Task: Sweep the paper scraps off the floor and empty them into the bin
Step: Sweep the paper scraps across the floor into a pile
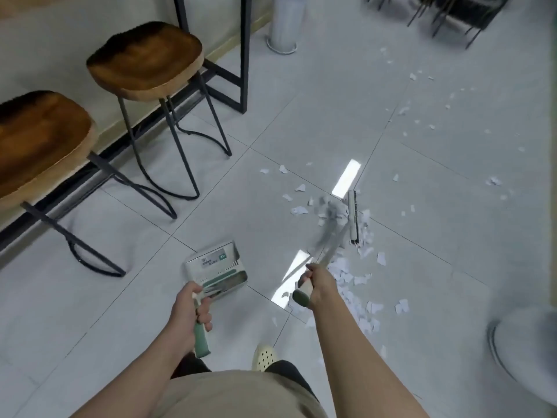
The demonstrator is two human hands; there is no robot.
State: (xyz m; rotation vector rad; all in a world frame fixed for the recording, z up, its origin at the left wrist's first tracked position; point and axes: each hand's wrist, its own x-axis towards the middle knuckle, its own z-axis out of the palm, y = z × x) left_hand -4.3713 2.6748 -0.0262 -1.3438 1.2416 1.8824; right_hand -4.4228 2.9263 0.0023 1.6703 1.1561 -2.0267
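Observation:
My left hand (193,309) grips the green handle of a white dustpan (215,268), held just above the floor in front of me. My right hand (316,286) grips the handle of a long broom; its shaft is blurred. The broom head (352,217) rests on the tiles among white paper scraps (346,276), which lie thick beside and behind it. More paper scraps (428,116) are strewn thinly toward the far right. No bin is in view.
Two wooden bar stools (144,61) with black metal legs stand at the left along a counter. A black frame leg (244,55) and a white pillar (284,25) are behind. A round grey base (524,345) sits at the right edge. Chair legs (446,16) crowd the far corner.

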